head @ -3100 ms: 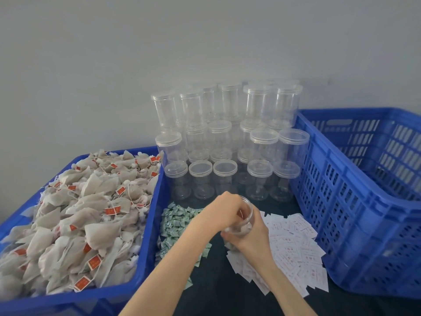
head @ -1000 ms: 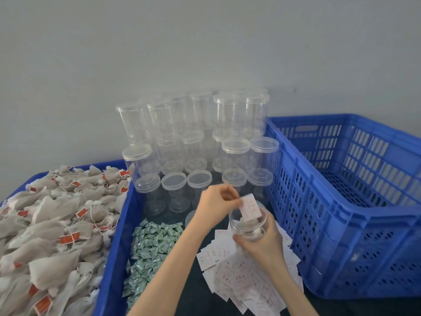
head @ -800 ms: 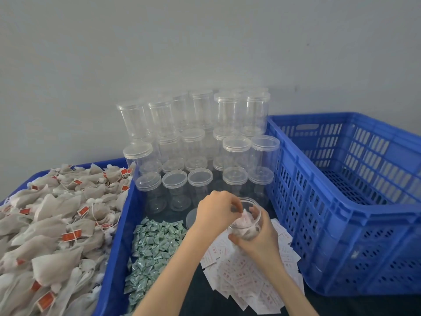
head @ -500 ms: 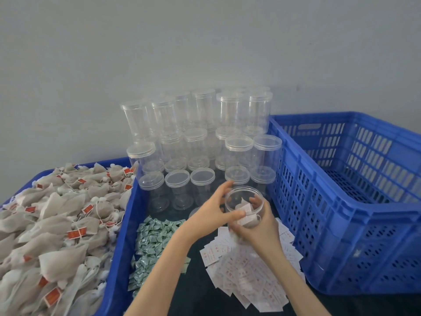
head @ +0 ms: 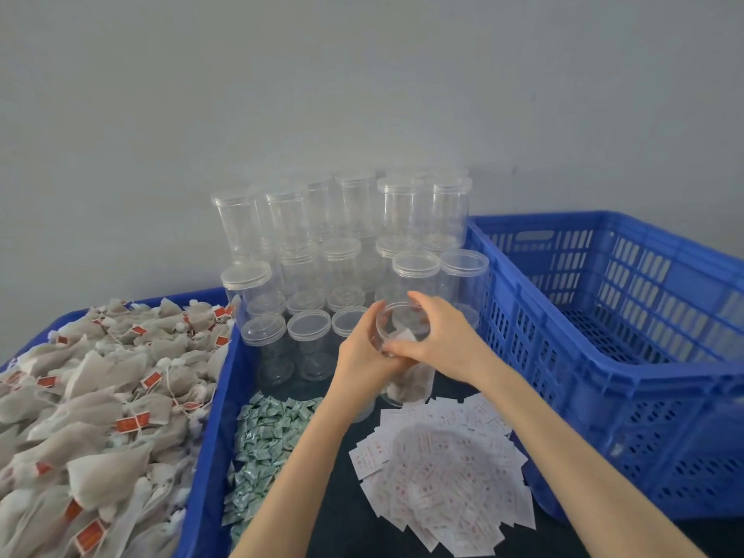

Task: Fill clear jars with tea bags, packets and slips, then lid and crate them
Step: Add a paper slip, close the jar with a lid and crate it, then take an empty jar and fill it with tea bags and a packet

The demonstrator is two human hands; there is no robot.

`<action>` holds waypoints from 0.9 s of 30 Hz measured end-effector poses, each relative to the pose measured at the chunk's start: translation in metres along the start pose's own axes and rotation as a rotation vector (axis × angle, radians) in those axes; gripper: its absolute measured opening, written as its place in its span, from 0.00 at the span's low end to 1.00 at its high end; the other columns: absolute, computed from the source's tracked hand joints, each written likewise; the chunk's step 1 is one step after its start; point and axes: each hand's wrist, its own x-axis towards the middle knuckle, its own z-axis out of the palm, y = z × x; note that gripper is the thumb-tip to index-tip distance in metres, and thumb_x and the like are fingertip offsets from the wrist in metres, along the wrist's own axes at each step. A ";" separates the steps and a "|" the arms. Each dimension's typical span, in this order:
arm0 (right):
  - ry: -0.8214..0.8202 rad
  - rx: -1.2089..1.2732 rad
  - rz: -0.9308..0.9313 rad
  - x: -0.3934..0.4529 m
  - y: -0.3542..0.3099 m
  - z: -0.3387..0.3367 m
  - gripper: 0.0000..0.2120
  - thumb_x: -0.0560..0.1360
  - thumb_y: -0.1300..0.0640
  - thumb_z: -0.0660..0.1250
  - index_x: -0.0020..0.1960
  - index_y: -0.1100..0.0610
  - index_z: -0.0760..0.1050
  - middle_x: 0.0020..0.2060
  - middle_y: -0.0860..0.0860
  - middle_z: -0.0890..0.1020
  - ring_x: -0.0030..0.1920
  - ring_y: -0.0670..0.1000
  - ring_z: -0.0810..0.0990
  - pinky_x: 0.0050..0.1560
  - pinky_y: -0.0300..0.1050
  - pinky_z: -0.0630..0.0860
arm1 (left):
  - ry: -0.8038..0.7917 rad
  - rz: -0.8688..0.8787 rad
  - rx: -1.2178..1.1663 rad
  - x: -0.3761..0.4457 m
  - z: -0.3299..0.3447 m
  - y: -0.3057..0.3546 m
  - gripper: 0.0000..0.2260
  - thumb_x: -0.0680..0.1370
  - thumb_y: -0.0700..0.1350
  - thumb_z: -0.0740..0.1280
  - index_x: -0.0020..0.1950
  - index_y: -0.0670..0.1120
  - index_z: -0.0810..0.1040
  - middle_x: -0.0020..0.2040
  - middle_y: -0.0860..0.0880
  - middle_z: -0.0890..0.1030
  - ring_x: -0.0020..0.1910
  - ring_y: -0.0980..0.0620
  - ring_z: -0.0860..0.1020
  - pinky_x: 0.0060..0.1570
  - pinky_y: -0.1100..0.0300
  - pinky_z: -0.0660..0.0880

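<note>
item: jar-filling station, head view, listed left to right.

- blue bin (head: 209, 396), far left: heaped with tea bags (head: 100, 396), beige, red tags.
- green packets (head: 269, 432): loose pile on the dark desk (head: 346, 517), just beside the bin wall.
- empty jars (head: 342, 251): clear, lidded, stacked in tiers against the wall behind the work spot.
- left hand (head: 364, 352): fingers curled round the side of the jar in hand (head: 404, 356), gripping it.
- jar in hand: held above the desk between both hands, mouth tilted toward the camera; tea bags show through its lower wall, something white near the top. whether a packet is inside cannot be told.
- right hand (head: 439, 336): over the mouth, fingers curled on the rim, holding it; no lid can be made out under it.
- slips (head: 439, 465): white with red print, fanned on the desk below the hands.
- blue crate (head: 604, 356), right: slatted, no jars seen inside.

step judged: filling near its end, contents being settled. next move calls for a lid, seated square on the rim, then transfer right into the crate.
</note>
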 end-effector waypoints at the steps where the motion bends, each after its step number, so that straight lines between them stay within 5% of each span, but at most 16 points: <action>1: 0.003 -0.086 -0.008 0.004 -0.006 -0.003 0.47 0.67 0.39 0.76 0.78 0.55 0.59 0.73 0.52 0.68 0.71 0.51 0.68 0.71 0.51 0.67 | 0.012 -0.002 -0.010 0.002 0.001 0.002 0.37 0.67 0.40 0.75 0.73 0.52 0.65 0.62 0.60 0.75 0.51 0.78 0.72 0.45 0.78 0.70; 5: 0.027 -0.231 -0.025 0.017 -0.024 -0.019 0.45 0.66 0.38 0.75 0.75 0.55 0.64 0.70 0.52 0.73 0.68 0.51 0.72 0.66 0.48 0.71 | -0.016 -0.016 -0.110 0.005 0.002 0.010 0.43 0.68 0.41 0.77 0.77 0.50 0.57 0.65 0.63 0.71 0.56 0.75 0.71 0.53 0.71 0.71; 9: 0.147 -0.220 0.007 0.025 -0.035 -0.059 0.42 0.68 0.33 0.71 0.73 0.56 0.66 0.67 0.52 0.75 0.64 0.52 0.75 0.56 0.44 0.70 | 0.039 0.058 -0.078 0.003 0.003 0.015 0.37 0.74 0.47 0.72 0.77 0.52 0.55 0.70 0.61 0.66 0.66 0.65 0.66 0.62 0.67 0.65; 13: 0.537 -0.260 0.044 0.037 -0.039 -0.125 0.40 0.70 0.28 0.64 0.70 0.56 0.71 0.62 0.52 0.79 0.56 0.52 0.78 0.54 0.49 0.73 | 0.065 0.042 -0.056 0.002 0.003 0.012 0.18 0.78 0.42 0.67 0.66 0.52 0.71 0.59 0.61 0.75 0.60 0.62 0.74 0.49 0.75 0.72; 17: 0.858 -0.276 0.108 0.045 -0.017 -0.183 0.37 0.71 0.32 0.65 0.67 0.60 0.71 0.62 0.58 0.78 0.62 0.60 0.76 0.57 0.52 0.71 | 0.077 0.033 -0.045 0.003 0.011 0.006 0.11 0.78 0.38 0.65 0.55 0.53 0.78 0.51 0.61 0.79 0.51 0.61 0.78 0.45 0.74 0.73; 24: 0.798 -0.478 0.256 0.047 0.060 -0.192 0.36 0.73 0.36 0.66 0.60 0.68 0.69 0.58 0.64 0.76 0.60 0.63 0.73 0.54 0.55 0.71 | 0.056 0.028 -0.071 0.012 0.027 -0.002 0.14 0.78 0.37 0.64 0.47 0.57 0.79 0.45 0.60 0.82 0.45 0.63 0.79 0.44 0.72 0.75; 27: 0.591 -0.504 0.351 0.047 0.094 -0.176 0.32 0.73 0.35 0.68 0.55 0.65 0.71 0.51 0.61 0.77 0.54 0.62 0.75 0.44 0.54 0.74 | 0.033 0.017 -0.077 0.012 0.030 -0.006 0.14 0.78 0.37 0.64 0.46 0.58 0.79 0.45 0.62 0.82 0.46 0.64 0.79 0.43 0.73 0.74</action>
